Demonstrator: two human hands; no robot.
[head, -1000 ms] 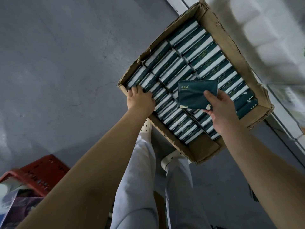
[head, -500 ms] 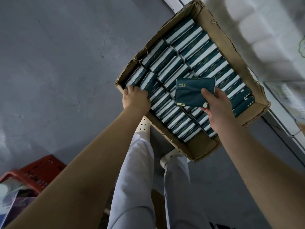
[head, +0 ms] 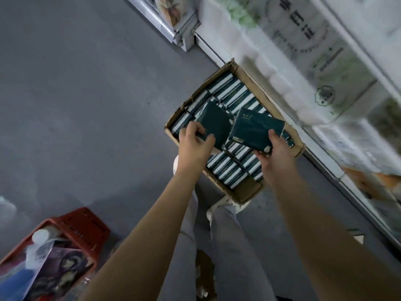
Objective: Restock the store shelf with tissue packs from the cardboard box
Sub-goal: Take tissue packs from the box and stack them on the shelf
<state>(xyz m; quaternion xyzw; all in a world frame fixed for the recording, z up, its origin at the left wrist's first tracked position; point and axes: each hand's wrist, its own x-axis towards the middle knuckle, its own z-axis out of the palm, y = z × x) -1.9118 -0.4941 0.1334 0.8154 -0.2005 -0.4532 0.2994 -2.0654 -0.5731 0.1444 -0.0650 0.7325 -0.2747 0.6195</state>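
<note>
An open cardboard box sits on the grey floor beside the shelf, packed with rows of dark green tissue packs. My left hand grips one dark green pack lifted above the box's left side. My right hand holds another dark green pack by its lower edge, thumb on top, above the box's middle. The store shelf runs along the right, blurred, with white toilet-roll packs and boxed tissues on it.
A red plastic basket with a bottle and printed packets stands at the lower left. My legs in light trousers and white shoes stand just below the box. Open grey floor spreads to the left. A shelf base corner is at top centre.
My left hand has pulled a pack out of the box and now holds it raised. The right hand keeps its pack. The view has swung up and right, bringing the shelf in.
</note>
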